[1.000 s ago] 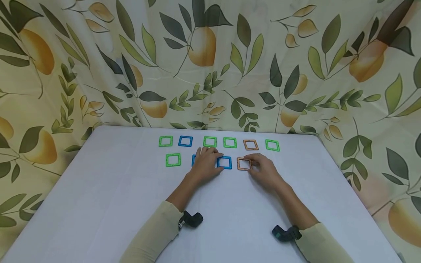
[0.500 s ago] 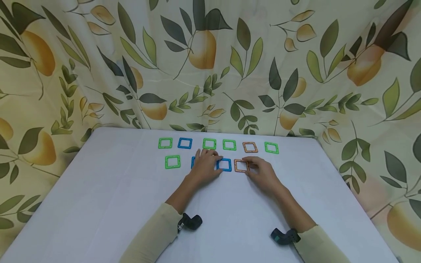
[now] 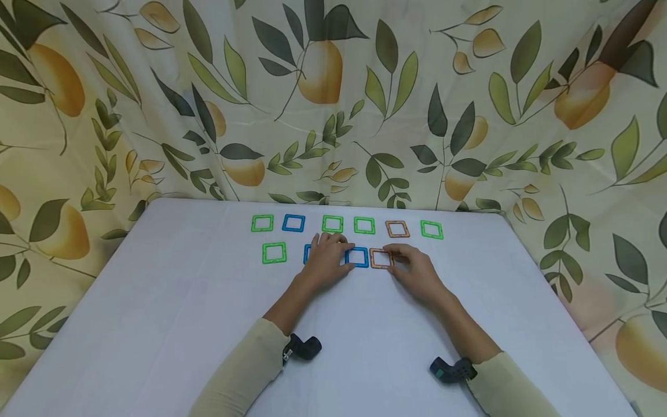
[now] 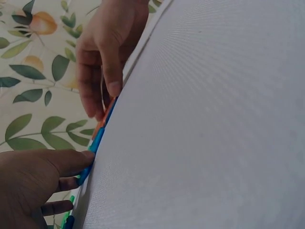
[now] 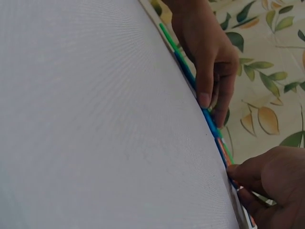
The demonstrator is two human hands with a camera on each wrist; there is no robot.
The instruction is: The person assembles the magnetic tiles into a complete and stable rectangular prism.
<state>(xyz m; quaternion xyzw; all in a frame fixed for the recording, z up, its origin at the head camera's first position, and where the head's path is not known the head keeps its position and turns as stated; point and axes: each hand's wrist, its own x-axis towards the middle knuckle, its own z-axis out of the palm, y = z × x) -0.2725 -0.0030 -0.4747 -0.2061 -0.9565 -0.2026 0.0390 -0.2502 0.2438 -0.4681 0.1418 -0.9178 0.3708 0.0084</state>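
Observation:
Between my hands lie a blue square frame tile [image 3: 367, 258] and an orange square frame tile [image 3: 372, 259], side by side on the white table. Their facing edges sit very close; whether they touch I cannot tell. My left hand [image 3: 325, 262] pinches the blue tile at its left side, thumb near and a finger on the far edge. My right hand [image 3: 418, 271] pinches the orange tile by its right side. Beneath the left hand a second blue tile [image 3: 306, 255] is mostly hidden. In the left wrist view, the blue tile [image 4: 96, 143] shows edge-on under the thumb.
A back row holds green tiles, a blue tile [image 3: 294, 230] and an orange tile [image 3: 398, 236]. Left of my left hand lies a green tile [image 3: 274, 262]. A fruit-patterned curtain [image 3: 323, 145] hangs behind the white table [image 3: 182, 324].
My right hand has slid the orange tile leftward, closing the gap to the blue tile. The left hand keeps its place on the blue tile.

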